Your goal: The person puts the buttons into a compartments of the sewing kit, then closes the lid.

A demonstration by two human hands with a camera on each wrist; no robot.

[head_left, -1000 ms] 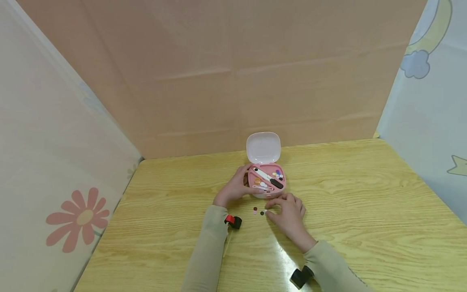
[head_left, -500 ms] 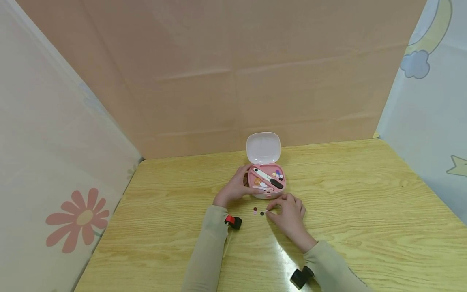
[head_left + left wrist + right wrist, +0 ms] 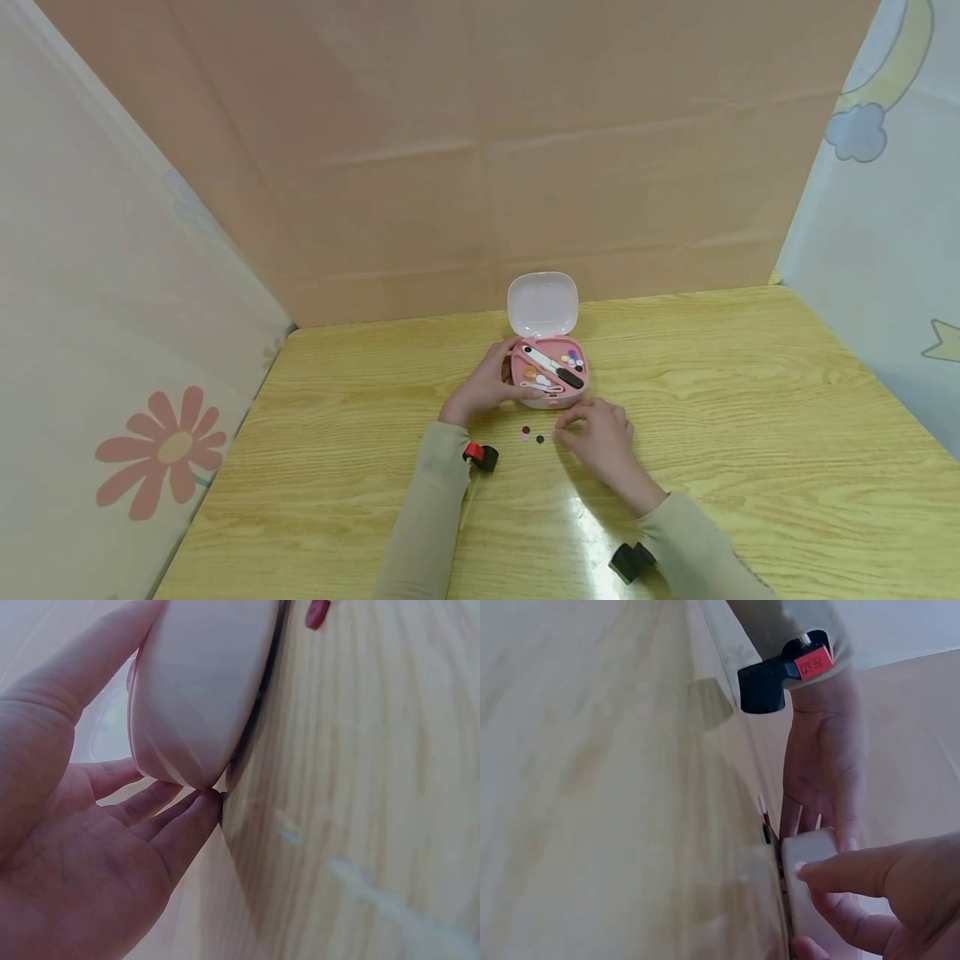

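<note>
Left grip (image 3: 486, 390) clamped on pink box (image 3: 538, 403), just beyond right grip (image 3: 602, 435) | right grip pinches apparent pale button (image 3: 800, 868); loose buttons (image 3: 540, 439) lie left | risk: scant fingertip hold may slip, dropping it

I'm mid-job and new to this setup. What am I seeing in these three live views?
No machine here: these are a person's bare hands. The wide view comes from a camera on the head, looking down at the table. The other two come from wrist cameras, one watching the left hand, one the right hand. A pink box stands with its lid open; inside are a tool and small discs. In front lie a dark red disc, a pink disc and a black disc. The left hand grips the box. The right thumb and finger nearly meet; whether they pinch something is too small to tell.
</note>
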